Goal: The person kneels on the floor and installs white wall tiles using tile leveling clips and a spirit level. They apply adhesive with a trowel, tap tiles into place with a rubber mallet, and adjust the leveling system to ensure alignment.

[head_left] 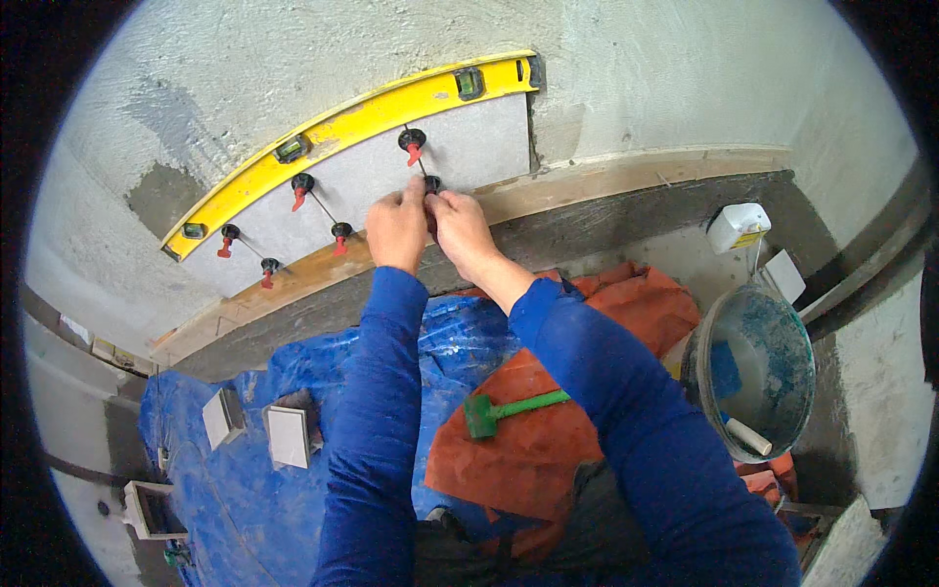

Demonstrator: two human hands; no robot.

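Both my hands meet at a black and red tile leveling clip (pixel 432 183) at the lower edge of a row of light grey wall tiles (pixel 479 142). My left hand (pixel 397 230) has its fingers closed against the clip from the left. From the right, my right hand (pixel 460 230) pinches the same clip, and the fingers partly hide it. Another leveling clip (pixel 413 144) sits just above, on the same joint. Further left, several like clips (pixel 303 186) sit in pairs along the other joints. A yellow spirit level (pixel 357 119) lies along the tiles' top edge.
A wooden batten (pixel 567 186) runs beneath the tiles. Blue sheeting (pixel 235 519) and orange-red sheeting (pixel 528 470) cover the floor, with a green mallet (pixel 482 416) on them. Tile stacks (pixel 289 435) stand left. A bucket (pixel 699 367) and a white canister (pixel 736 227) stand right.
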